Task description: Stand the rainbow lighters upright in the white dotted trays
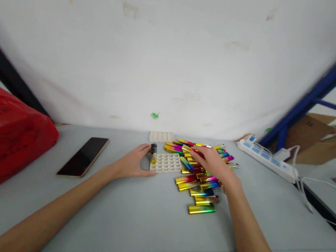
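A small white tray (166,163) with rows of round hollows lies flat before me. One lighter (154,158), yellow below and black on top, stands upright at its left end. My left hand (134,162) rests beside that end, thumb and fingers spread around the tray's left corners. To the right spreads a pile of shiny lighters (202,209) in gold fading to red, blue, green and purple. Over the pile, my right hand (211,160) has its fingers closed on a gold-ended lighter (187,149), partly hidden by the hand.
A second white tray (161,136) lies by the wall. On the left are a dark phone (83,156) and a big red plastic bag (7,139). A white power strip (268,158) with cables runs along the right, near a cardboard box (310,135) and blue frame.
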A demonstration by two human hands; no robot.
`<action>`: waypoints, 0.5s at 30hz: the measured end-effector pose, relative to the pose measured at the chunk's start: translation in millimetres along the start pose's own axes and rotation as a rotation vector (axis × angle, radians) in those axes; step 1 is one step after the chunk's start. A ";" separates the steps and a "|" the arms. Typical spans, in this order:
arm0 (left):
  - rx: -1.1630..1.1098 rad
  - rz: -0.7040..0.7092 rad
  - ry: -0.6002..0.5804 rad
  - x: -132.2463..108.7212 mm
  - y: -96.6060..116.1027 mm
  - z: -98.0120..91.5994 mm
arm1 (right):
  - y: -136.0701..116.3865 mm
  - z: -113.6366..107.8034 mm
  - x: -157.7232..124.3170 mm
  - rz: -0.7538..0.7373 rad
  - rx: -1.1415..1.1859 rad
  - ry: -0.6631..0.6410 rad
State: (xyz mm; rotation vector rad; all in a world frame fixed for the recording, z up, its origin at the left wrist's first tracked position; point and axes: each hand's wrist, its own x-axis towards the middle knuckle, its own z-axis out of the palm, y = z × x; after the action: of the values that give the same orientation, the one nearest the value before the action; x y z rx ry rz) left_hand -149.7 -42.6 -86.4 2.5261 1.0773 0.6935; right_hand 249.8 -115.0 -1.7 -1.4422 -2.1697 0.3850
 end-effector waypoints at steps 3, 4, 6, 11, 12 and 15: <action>-0.014 0.018 -0.003 -1.4 2.7 0.8 | -9.4 18.8 5.5 0.005 0.208 0.144; -0.018 0.023 -0.008 -2.1 4.4 0.1 | -13.6 27.5 8.2 0.020 0.300 0.181; -0.022 0.028 -0.011 -3.1 8.5 -1.9 | -23.6 46.1 13.8 0.069 0.487 0.223; -0.034 0.050 0.006 -4.3 17.2 -2.0 | -55.3 78.8 19.8 0.145 0.808 0.172; -0.037 0.055 0.011 -4.5 18.0 -1.1 | -61.4 81.3 19.1 0.144 0.867 0.120; -0.044 0.064 0.034 -5.2 18.6 1.4 | -75.9 85.0 15.9 0.116 1.004 -0.033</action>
State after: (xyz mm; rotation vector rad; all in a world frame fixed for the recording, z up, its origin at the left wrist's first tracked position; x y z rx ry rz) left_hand -141.2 -59.0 -80.8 2.5297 0.9853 0.7716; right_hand 139.3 -127.2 -31.2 -0.9498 -1.4913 1.3068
